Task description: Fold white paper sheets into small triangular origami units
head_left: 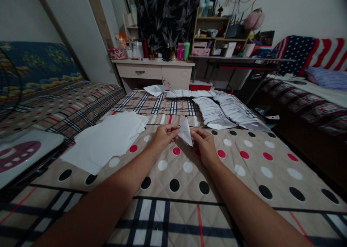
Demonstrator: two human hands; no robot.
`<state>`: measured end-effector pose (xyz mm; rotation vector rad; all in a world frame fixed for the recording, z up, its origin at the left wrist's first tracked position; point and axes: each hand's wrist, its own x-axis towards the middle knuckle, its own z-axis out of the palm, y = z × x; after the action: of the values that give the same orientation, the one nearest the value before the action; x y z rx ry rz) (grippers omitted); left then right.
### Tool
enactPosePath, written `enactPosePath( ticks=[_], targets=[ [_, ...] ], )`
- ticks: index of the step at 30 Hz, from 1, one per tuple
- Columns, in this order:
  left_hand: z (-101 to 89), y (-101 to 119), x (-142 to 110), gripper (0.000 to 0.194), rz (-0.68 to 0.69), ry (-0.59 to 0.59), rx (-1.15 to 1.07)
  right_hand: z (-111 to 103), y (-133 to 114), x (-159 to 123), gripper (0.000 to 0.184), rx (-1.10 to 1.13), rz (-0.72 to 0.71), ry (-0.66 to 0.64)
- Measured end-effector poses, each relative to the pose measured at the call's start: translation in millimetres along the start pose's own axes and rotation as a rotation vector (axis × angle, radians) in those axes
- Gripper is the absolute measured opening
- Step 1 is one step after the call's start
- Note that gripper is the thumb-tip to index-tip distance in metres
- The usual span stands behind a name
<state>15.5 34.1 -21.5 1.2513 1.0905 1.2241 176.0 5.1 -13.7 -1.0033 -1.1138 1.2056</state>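
Observation:
A small folded paper triangle (185, 132) is held up above the bed, its point upward. My left hand (166, 134) pinches its left edge between thumb and fingers. On the other side, my right hand (203, 142) grips the lower right corner. To the left lies a spread stack of white paper sheets (108, 140). Beyond my hands, long rows of folded white papers (213, 111) lie packed together at the right. One larger folded paper (155, 90) rests near the far edge of the bed.
The bedspread (173, 185) is quilted with dots and plaid. A folding table (27, 153) with a purple print stands at the left edge. Behind the bed are a cream dresser (141, 70) holding bottles and a wooden shelf (213, 21). Another bed (311, 91) is at the right.

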Motion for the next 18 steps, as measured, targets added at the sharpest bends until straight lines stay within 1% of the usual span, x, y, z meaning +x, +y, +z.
enactPosePath(
  ticks=[5, 12, 15, 18],
  targets=[
    [1.0, 2.0, -0.7, 0.027, -0.003, 0.005, -0.020, -0.5, -0.6, 0.3, 0.020, 0.006, 0.001, -0.001],
    [2.5, 7.4, -1.1, 0.021, -0.020, 0.106, -0.059, 3.3, -6.6, -4.4, 0.026, -0.075, -0.070, -0.103],
    [2.4, 6.3, -0.5, 0.018, -0.010, 0.118, -0.062, 4.3, -7.6, -5.1, 0.027, -0.078, -0.070, -0.098],
    [1.6, 4.0, -0.3, 0.016, 0.003, 0.105, -0.041, 4.4, -7.6, -5.1, 0.030, -0.087, -0.054, -0.077]
  ],
)
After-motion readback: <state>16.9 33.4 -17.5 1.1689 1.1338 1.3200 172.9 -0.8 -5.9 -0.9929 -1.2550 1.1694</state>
